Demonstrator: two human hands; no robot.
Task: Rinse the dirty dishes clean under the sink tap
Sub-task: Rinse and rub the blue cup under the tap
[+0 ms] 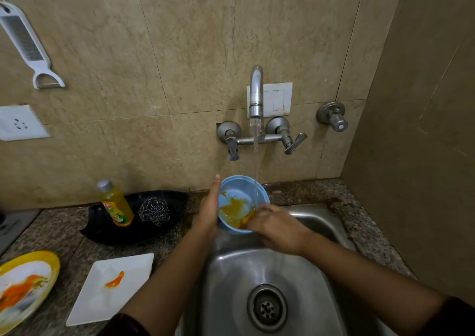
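Blue bowl (232, 194) under tap (256, 91), seemingly tilted

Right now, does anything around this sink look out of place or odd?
Two things. A white switch plate sits on the wall right behind the running tap, close to the water. The yellow soap bottle leans tilted in the black tray beside the steel scrubber.

**Home kitchen, sink corner**

Steel sink (231, 271) set in speckled stone counter (59, 232), wall tap (256, 91) running. Dish soap bottle (117, 203) and steel scrubber (154, 211) (both on a black tray (108, 230)), grater (24, 39) hung on tiled wall (180, 39).
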